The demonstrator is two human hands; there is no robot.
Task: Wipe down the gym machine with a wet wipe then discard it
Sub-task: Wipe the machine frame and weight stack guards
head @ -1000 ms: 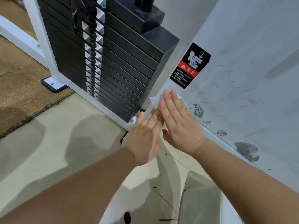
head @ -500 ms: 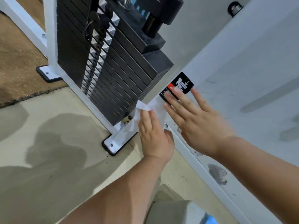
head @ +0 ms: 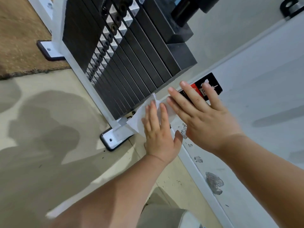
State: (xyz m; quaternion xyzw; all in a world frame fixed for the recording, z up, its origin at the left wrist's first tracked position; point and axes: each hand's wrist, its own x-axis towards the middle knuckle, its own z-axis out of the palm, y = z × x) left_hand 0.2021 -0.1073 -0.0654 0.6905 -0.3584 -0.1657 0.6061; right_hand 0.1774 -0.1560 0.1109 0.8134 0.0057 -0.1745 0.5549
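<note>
Head view. At centre frame the left hand [head: 158,137] lies flat, fingers straight and slightly apart, pressing a white wet wipe [head: 141,118] against the lower edge of the machine's white panel [head: 256,102], just beside the weight stack [head: 125,66]. The flat palm likely spreads pressure across the sheet for wiping. The right hand [head: 205,119] is spread wide, holding nothing, fingertips overlapping the black-and-red warning label [head: 213,83]; it appears to brace on the panel. The wipe's free corner sticks up past the left fingertips. Scuff patches [head: 214,185] remain at lower right, so wiping seems unfinished.
</note>
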